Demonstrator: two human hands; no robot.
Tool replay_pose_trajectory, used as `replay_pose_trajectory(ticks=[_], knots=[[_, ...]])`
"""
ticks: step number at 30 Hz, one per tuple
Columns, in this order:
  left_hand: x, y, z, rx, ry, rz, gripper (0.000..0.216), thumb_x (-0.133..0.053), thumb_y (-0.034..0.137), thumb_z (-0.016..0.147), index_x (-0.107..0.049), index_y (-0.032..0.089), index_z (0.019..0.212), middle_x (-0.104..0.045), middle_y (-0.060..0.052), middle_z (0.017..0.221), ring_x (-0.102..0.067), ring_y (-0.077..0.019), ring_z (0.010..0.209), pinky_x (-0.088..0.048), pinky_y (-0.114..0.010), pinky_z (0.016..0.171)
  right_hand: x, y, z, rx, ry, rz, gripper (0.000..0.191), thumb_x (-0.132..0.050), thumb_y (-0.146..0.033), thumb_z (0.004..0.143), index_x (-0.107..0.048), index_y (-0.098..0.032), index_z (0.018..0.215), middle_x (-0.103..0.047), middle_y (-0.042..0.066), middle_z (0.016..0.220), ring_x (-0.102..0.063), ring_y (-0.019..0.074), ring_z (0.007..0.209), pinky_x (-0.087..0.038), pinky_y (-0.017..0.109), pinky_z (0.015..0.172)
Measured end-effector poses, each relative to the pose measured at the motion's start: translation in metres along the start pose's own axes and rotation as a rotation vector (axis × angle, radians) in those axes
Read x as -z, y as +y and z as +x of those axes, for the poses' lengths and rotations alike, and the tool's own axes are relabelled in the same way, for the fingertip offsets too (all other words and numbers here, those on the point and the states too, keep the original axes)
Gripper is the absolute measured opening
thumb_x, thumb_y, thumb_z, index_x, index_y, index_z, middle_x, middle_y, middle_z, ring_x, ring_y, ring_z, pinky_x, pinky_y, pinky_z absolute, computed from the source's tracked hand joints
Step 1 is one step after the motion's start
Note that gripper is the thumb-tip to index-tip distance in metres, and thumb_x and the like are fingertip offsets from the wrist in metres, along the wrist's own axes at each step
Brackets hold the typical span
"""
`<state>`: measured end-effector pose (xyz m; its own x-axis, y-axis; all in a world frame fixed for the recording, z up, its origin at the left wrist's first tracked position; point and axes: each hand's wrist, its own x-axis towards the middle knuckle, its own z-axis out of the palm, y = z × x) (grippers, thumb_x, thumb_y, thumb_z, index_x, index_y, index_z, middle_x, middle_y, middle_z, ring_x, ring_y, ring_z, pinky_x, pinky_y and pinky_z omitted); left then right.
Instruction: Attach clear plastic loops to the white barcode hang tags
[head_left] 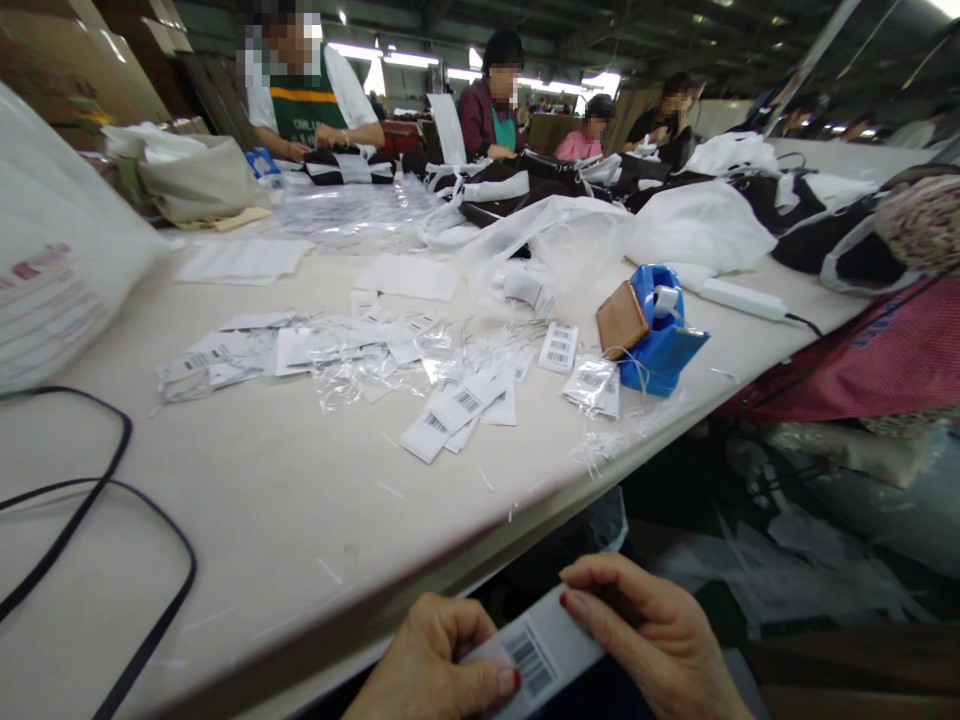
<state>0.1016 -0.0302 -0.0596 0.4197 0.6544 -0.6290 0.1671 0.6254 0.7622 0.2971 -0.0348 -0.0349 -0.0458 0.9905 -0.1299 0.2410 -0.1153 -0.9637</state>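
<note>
Both hands meet at the bottom of the view, below the near edge of the bench [300, 520], and share one white barcode tag [536, 655]. The left hand [435, 665] is curled, with its thumb pressed onto the tag's lower left end; the right hand [660, 635] pinches the upper right end, its forefinger tip resting on the top edge. Held by its two ends, the tag lies flat and taut with the printed bars facing up, which looks like a way of keeping the print readable and the middle free.

Up and ahead of the hands, on the bench, a loose heap of more tags [457, 405] and clear plastic sleeves [352, 365] is spread in a band, apparently tipped out so that single pieces can be picked off. Further up and to the right of the right hand stands a blue tape dispenser [656, 335] near the bench edge, within an easy stretch of that side. To the far left of the left hand a black cord [112, 500] loops over the bench top, and a white printed bag [52, 270] leans beyond it.

Far ahead, other people sit along the same bench, their hands busy among black and white bags [525, 180], well apart from the tag held here.
</note>
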Motion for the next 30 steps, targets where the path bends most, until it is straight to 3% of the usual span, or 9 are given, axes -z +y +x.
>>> replay_pose_trajectory(ticks=[4, 8, 14, 18, 30], knots=[[-0.001, 0.001, -0.001, -0.005, 0.0, -0.015, 0.05, -0.073, 0.06, 0.045, -0.057, 0.014, 0.058, -0.048, 0.003, 0.047, -0.034, -0.0075, 0.044, -0.016, -0.023, 0.045, -0.005, 0.004, -0.002, 0.013, -0.033, -0.013, 0.019, -0.063, -0.038, 0.076, -0.066, -0.019, 0.076, -0.059, -0.001, 0.061, -0.053, 0.0116, 0.052, -0.044, 0.018, 0.045], [-0.006, 0.009, -0.003, 0.002, 0.012, -0.022, 0.038, -0.072, 0.048, 0.05, -0.055, 0.015, 0.057, -0.051, 0.002, 0.049, -0.038, -0.0085, 0.045, -0.019, -0.023, 0.045, -0.013, 0.011, -0.006, 0.089, -0.056, -0.09, 0.017, -0.058, -0.034, 0.079, -0.066, -0.019, 0.077, -0.061, 0.0, 0.062, -0.056, 0.0127, 0.054, -0.046, 0.019, 0.05], [-0.014, 0.028, -0.005, 0.028, 0.028, 0.0, 0.027, -0.065, 0.039, 0.051, -0.05, 0.017, 0.054, -0.044, 0.005, 0.047, -0.032, -0.0072, 0.046, -0.019, -0.024, 0.046, -0.017, 0.014, -0.007, 0.212, -0.065, -0.169, 0.013, -0.057, -0.026, 0.079, -0.066, -0.018, 0.077, -0.064, 0.0, 0.062, -0.06, 0.0127, 0.056, -0.046, 0.019, 0.054], [-0.017, 0.025, -0.001, 0.017, 0.042, 0.01, 0.025, -0.064, 0.037, 0.051, -0.049, 0.018, 0.052, -0.04, 0.007, 0.044, -0.029, -0.0062, 0.043, -0.017, -0.024, 0.046, -0.017, 0.02, -0.005, 0.267, -0.1, -0.198, 0.014, -0.056, -0.027, 0.08, -0.067, -0.018, 0.076, -0.065, 0.0, 0.062, -0.06, 0.0122, 0.054, -0.046, 0.019, 0.052], [-0.018, 0.006, 0.011, 0.014, 0.067, -0.154, 0.042, -0.079, 0.045, 0.041, -0.05, 0.016, 0.05, -0.043, 0.007, 0.041, -0.031, -0.0053, 0.043, -0.016, -0.023, 0.047, -0.014, 0.017, -0.003, 0.097, -0.149, -0.137, 0.018, -0.056, -0.031, 0.083, -0.068, -0.018, 0.08, -0.068, 0.001, 0.069, -0.062, 0.0138, 0.062, -0.048, 0.021, 0.059]])
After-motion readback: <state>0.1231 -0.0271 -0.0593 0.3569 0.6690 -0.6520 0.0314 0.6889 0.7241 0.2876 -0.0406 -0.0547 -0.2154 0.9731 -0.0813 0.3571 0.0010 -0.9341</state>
